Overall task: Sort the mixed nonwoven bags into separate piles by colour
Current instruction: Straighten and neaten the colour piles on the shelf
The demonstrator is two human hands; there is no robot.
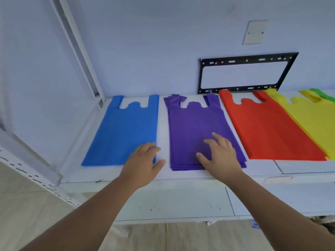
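Flat piles of nonwoven bags lie side by side on a white table (181, 196): blue (123, 131), purple (192, 127), red (268, 127), yellow (311, 116), and a sliver of green (324, 96) at the far right. My left hand (143, 163) lies at the blue pile's near right corner, fingers relaxed, fingertips on the blue fabric. Resting on the near right part of the purple pile is my right hand (219, 154), its fingers spread and slightly bent, gripping nothing.
A black metal wall bracket (246, 59) hangs behind the red pile, with a blank wall plate (255, 32) above it. White shelf uprights (76, 44) stand at the left. The table's front edge runs below my wrists.
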